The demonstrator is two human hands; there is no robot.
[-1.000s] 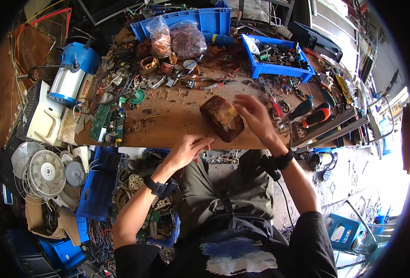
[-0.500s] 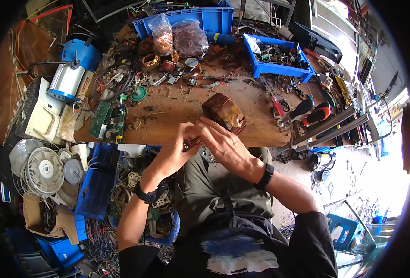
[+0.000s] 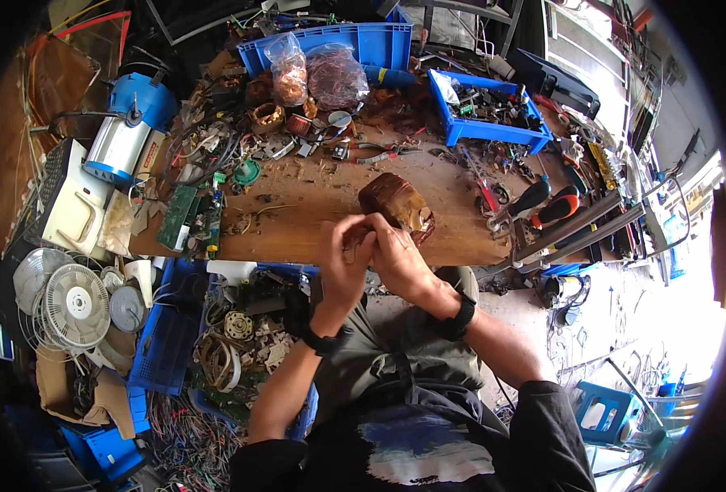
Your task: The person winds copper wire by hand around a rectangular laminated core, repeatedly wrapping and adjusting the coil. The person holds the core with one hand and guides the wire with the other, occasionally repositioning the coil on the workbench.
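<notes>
My left hand and my right hand meet at the table's front edge, fingers curled and pressed together. A small reddish-brown piece of what looks like coiled copper wire shows between the fingers of my left hand; most of it is hidden. My right fingertips close over the same spot from the other side. Just beyond my hands a blocky copper winding, partly wrapped in brown tape, rests on the wooden table. My right hand is close in front of it.
Pliers, screwdrivers and a blue tray of parts lie farther back. Green circuit boards sit at left, near a blue-and-silver motor-like cylinder. Below the table stand blue crates and a fan.
My left hand and forearm have swung right and turned more upright, with the fingers now against my right hand. The copper winding stays in place.
</notes>
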